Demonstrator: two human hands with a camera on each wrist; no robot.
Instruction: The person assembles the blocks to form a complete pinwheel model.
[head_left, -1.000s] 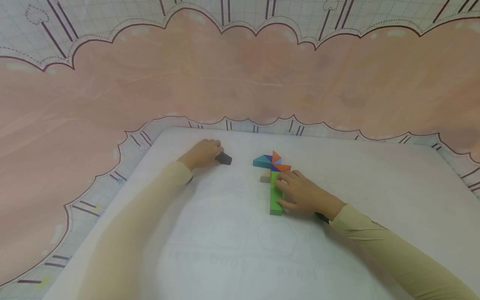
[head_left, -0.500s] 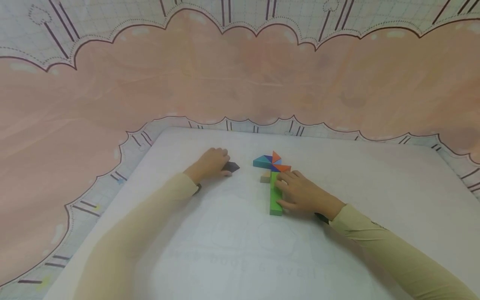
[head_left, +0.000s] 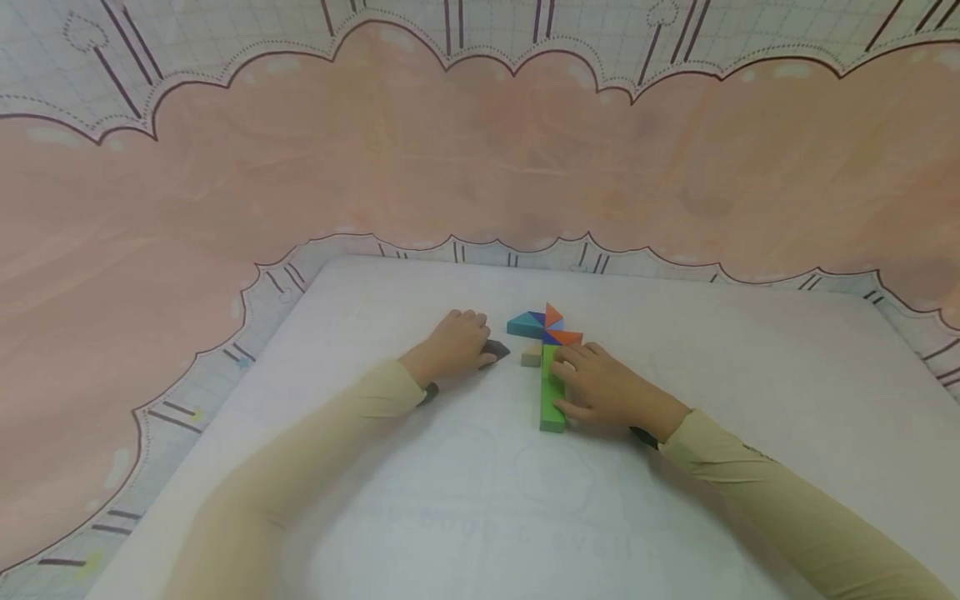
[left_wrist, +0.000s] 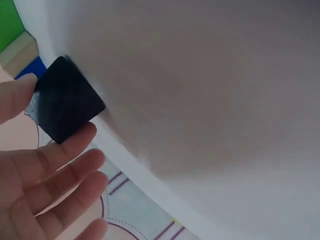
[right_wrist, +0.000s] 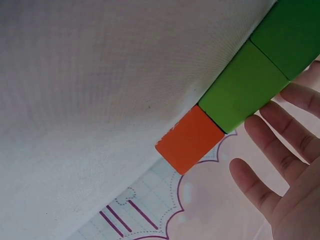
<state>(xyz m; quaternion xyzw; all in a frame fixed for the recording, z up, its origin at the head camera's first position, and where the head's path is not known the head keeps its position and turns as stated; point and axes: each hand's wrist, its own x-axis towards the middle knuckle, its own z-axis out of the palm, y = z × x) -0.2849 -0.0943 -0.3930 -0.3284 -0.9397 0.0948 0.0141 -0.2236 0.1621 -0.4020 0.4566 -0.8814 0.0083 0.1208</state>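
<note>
In the head view my left hand (head_left: 452, 343) pinches a dark block (head_left: 497, 352) just left of the block figure. The left wrist view shows this block (left_wrist: 65, 100) between thumb and index finger, its other fingers apart from it. My right hand (head_left: 606, 385) lies over the right side of an upright green strip (head_left: 552, 417). In the right wrist view its fairly straight fingers touch a light green block (right_wrist: 245, 87), which meets a darker green block (right_wrist: 292, 37). A beige block (head_left: 531, 357) sits against the strip's left side.
Above the strip, teal (head_left: 522, 323), blue and orange triangular blocks (head_left: 553, 315) meet in a pinwheel. Everything lies on a white tabletop (head_left: 420, 467). A pink and white patterned cloth (head_left: 480, 150) fills the background beyond the table's far and left edges.
My left hand has carried the dark block rightward and a little nearer, toward the beige block. The right hand and the block figure stay in place.
</note>
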